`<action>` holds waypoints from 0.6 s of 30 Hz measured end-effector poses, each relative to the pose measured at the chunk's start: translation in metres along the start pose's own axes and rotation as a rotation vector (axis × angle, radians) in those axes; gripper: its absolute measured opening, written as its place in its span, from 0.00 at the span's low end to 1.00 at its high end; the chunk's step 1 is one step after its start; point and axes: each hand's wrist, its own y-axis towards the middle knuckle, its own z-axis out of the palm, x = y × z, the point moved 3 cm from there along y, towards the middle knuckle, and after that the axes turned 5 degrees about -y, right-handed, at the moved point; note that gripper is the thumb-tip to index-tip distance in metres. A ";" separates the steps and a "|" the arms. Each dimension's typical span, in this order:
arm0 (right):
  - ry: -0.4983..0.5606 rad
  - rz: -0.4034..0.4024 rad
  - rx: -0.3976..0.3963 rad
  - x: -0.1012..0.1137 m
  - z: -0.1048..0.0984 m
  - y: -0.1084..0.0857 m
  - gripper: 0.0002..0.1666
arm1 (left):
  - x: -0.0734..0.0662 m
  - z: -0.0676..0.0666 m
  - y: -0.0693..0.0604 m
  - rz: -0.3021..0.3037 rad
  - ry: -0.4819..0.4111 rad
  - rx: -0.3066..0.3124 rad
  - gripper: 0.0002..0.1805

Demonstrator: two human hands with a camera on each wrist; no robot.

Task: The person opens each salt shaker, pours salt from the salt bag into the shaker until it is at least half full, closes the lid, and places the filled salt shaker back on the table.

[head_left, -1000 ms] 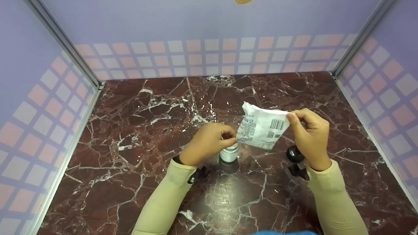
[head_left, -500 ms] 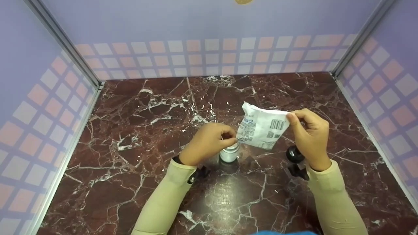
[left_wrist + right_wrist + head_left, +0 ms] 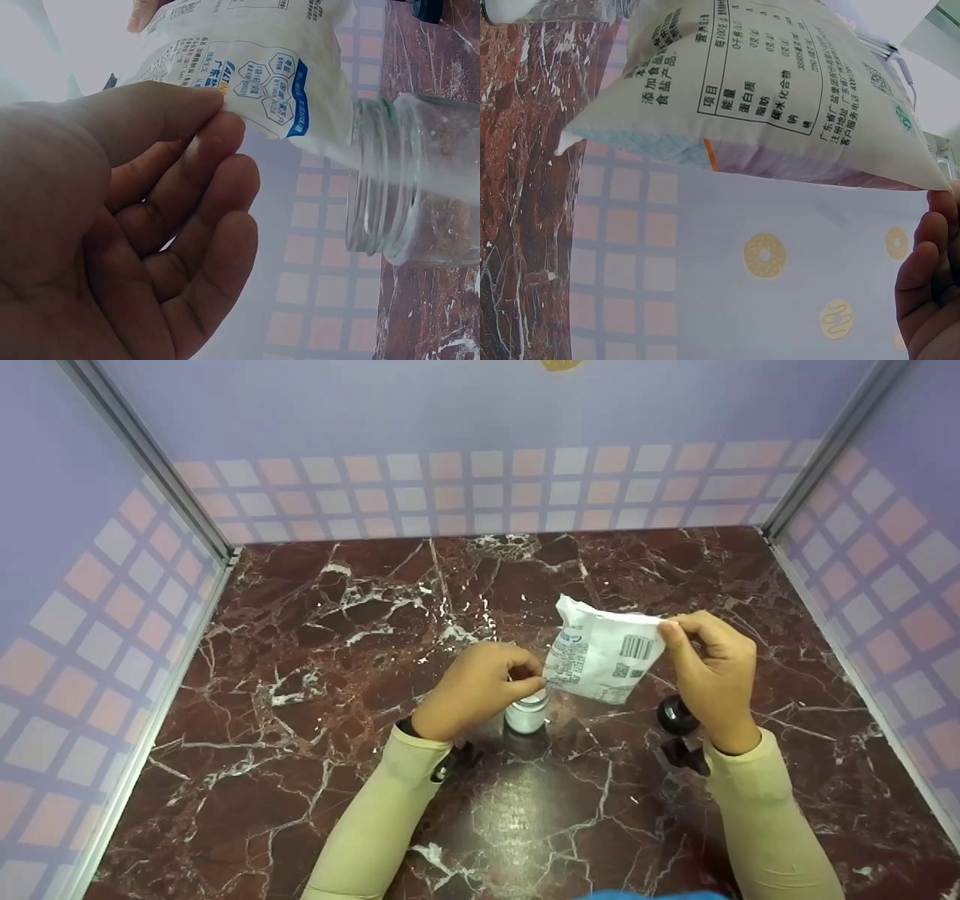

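A white printed bag [image 3: 600, 656] hangs tilted between both hands above the table. My left hand [image 3: 480, 686] pinches its lower left edge between thumb and forefinger, the other fingers curled, as the left wrist view shows. My right hand [image 3: 716, 671] pinches the upper right corner. Under the left fingers a glass jar [image 3: 526, 715] stands upright, its mouth partly hidden in the head view. In the left wrist view a white stream [image 3: 341, 154] runs from the bag [image 3: 277, 75] into the open jar [image 3: 435, 180].
A round black object [image 3: 678, 714] stands near my right wrist. White specks [image 3: 487, 619] lie scattered on the dark red marbled table [image 3: 337, 810] behind the jar. Purple panels [image 3: 450, 412] with pink and white squares border the table at the back and both sides.
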 end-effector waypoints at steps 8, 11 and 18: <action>-0.006 -0.008 -0.001 0.000 0.000 0.000 0.07 | 0.000 0.000 0.000 -0.006 0.011 0.002 0.06; -0.008 -0.012 0.000 0.000 0.000 0.000 0.07 | 0.000 0.000 0.000 -0.007 0.008 -0.003 0.06; -0.012 -0.015 -0.002 0.002 0.000 0.001 0.07 | 0.000 0.000 0.000 -0.006 -0.014 -0.008 0.05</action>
